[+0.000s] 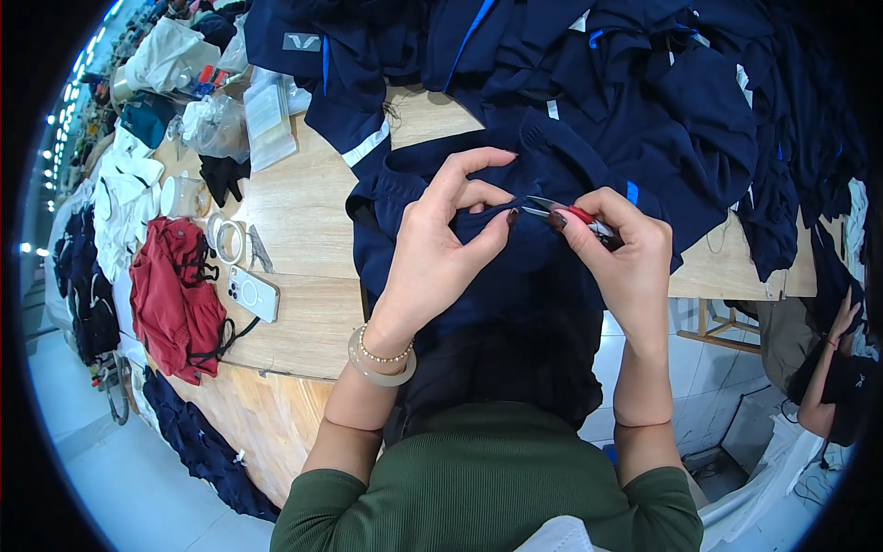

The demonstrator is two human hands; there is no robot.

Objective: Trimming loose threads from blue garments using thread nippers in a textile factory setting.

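Observation:
A navy garment point(460, 267) with a gathered waistband lies bunched at the table's near edge and over my lap. My left hand point(451, 221) pinches a fold of it between thumb and fingers. In my right hand point(625, 244) are small thread snips point(581, 215) with red on the grip, held between thumb and fingers. Their pointed blades reach left to the pinched fold, close to my left fingertips. Whether the blades touch a thread is too small to tell.
Navy garments point(644, 110) are heaped across the table's far side. To the left lie a phone point(253, 293), tape rolls point(230, 241), a red garment point(175, 285) and plastic bags point(216, 124). A co-worker's hand point(844, 317) touches navy cloth at the far right.

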